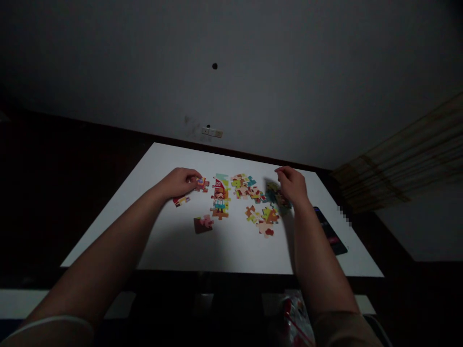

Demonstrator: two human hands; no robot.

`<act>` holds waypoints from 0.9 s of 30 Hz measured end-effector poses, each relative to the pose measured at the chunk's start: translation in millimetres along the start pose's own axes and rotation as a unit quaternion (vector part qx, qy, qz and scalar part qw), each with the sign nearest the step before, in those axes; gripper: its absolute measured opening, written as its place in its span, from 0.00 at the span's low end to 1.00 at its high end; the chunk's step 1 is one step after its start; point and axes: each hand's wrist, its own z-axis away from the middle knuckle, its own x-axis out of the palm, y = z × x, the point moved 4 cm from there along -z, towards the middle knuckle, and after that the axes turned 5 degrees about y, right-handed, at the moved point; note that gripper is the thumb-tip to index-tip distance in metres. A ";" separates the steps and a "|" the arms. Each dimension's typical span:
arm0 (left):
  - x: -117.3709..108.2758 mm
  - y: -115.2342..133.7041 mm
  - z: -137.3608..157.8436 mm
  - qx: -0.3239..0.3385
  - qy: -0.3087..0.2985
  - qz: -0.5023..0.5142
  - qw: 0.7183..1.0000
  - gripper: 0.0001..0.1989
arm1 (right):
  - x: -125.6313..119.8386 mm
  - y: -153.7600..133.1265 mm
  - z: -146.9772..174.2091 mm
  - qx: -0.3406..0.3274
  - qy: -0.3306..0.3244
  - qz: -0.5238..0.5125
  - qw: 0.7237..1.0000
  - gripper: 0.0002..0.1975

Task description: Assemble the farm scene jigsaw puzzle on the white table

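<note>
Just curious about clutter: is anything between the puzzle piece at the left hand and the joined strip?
Nothing visible: a narrow gap of white tabletop lies between the puzzle piece at the left hand and the joined strip.

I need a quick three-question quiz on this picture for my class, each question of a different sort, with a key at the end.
1. True or false: the dark device on the table lies nearer the right forearm than the left hand.
2. Short answer: what lies at the left hand's fingertips?
3. Multiple choice: where is the joined puzzle strip?
A) Under the right forearm
B) Between the two hands
C) At the table's far left corner

Key:
1. True; the forearm partly covers it from view.
2. A colourful puzzle piece.
3. B
</note>
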 end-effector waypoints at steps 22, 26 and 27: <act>15.7 24.9 -5.0 -0.017 0.000 -0.104 0.994 0.18 | 38.3 -60.5 40.6 -0.245 -0.176 0.016 0.953 0.11; 17.3 31.5 -6.1 0.000 0.006 -0.127 0.992 0.17 | 45.9 -68.3 44.6 -0.259 -0.204 -0.012 0.944 0.10; 17.7 32.4 -6.3 -0.001 0.010 -0.128 0.992 0.17 | 47.0 -67.7 44.5 -0.252 -0.207 -0.013 0.945 0.10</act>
